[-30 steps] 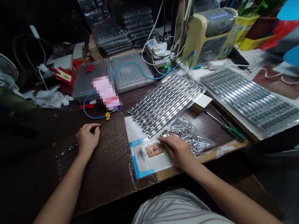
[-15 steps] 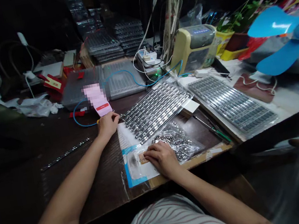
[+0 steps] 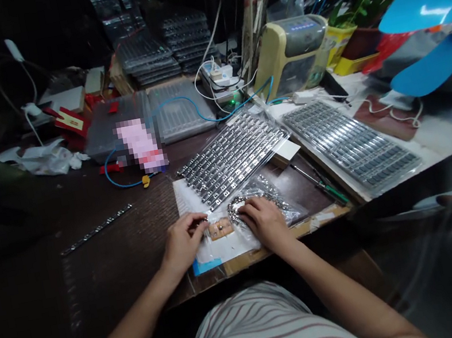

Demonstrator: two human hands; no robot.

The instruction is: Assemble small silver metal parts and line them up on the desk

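My left hand [image 3: 181, 247] is closed in a pinch at the left of a small tan block [image 3: 220, 229] with little metal bits on it. Whatever lies between those fingertips is too small to make out. Over the loose small metal parts [image 3: 239, 204] on a clear plastic bag [image 3: 287, 207], my right hand [image 3: 267, 221] has its fingertips drawn together; any part in them is hidden. Just beyond both hands, a tray of shiny metal strips [image 3: 235, 158] lies at a slant. A white sheet with a blue edge [image 3: 208, 265] is under the block.
One single metal strip [image 3: 97, 229] lies to the left on the dark table. A second filled tray [image 3: 353, 146] and a green-handled tool [image 3: 330, 191] are on the right. Behind stand stacked trays [image 3: 189, 38], a yellowish machine [image 3: 291, 58] and a blue-bladed fan [image 3: 421, 12].
My left hand has come from the tray's left corner down beside the tan block. My right hand has shifted right, off the block and onto the loose metal parts. The view has tilted slightly.
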